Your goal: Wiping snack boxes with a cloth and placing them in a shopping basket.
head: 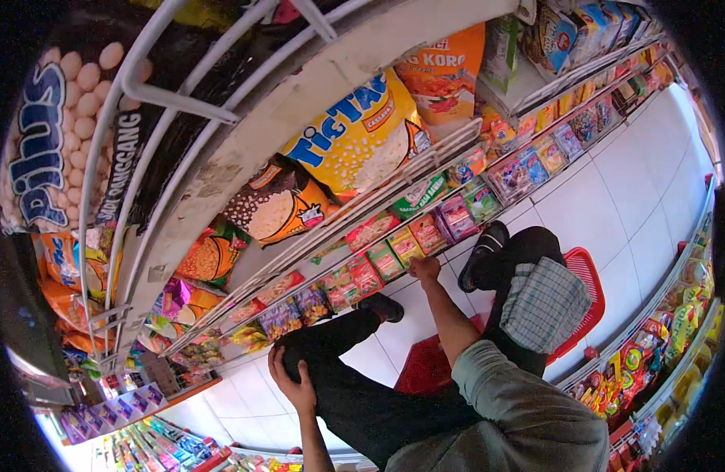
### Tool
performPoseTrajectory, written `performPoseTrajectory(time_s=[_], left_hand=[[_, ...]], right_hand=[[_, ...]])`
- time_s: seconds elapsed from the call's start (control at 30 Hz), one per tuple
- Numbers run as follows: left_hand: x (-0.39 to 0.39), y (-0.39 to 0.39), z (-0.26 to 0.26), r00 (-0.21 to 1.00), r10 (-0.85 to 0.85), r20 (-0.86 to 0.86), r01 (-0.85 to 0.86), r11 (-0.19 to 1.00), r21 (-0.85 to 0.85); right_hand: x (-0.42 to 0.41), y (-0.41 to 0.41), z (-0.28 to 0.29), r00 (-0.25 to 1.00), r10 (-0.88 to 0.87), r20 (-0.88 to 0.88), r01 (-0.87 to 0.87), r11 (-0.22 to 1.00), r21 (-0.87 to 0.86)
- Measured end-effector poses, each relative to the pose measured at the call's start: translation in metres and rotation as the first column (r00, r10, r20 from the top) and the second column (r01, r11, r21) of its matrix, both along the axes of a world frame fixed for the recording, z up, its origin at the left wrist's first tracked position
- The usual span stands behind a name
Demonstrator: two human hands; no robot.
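My right hand (424, 267) is at the front edge of the bottom shelf, with its fingers curled by a yellow packet (405, 246). Whether the fingers grip that packet or only touch it is hidden. Beside it stand a green packet (385, 261), a red packet (427, 233) and purple packets (457, 218) in a row. My left hand (292, 380) rests on my bent left knee, fingers spread, holding nothing. A checked cloth (545, 307) lies over my right thigh.
A red plastic basket (592, 277) is on the tiled floor (616, 194) at my right, and another red plastic object (421, 366) shows beneath my legs. Snack bags (362, 135) fill the shelf above, behind wire rails (338, 218). Candy racks (628, 371) line the right side.
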State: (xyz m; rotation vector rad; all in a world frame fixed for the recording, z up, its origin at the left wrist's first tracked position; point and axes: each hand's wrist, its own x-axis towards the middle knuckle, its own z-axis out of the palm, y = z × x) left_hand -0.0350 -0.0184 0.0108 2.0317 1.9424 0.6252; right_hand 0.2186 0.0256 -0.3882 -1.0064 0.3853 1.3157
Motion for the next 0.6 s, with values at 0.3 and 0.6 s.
performPoseTrajectory(time_s=[0.3, 0.6], left_hand=[[-0.007, -0.002, -0.004, 0.999, 0.040, 0.019, -0.040, 0.999, 0.015], [0.001, -0.001, -0.013, 0.998, -0.026, 0.061, 0.024, 0.999, 0.031]], right_hand=[[-0.014, 0.010, 0.025, 0.919, 0.123, 0.374, -0.026, 0.967, -0.253], [0.023, -0.019, -0.006, 0.207, 0.482, 0.852, -0.295, 0.861, -0.415]])
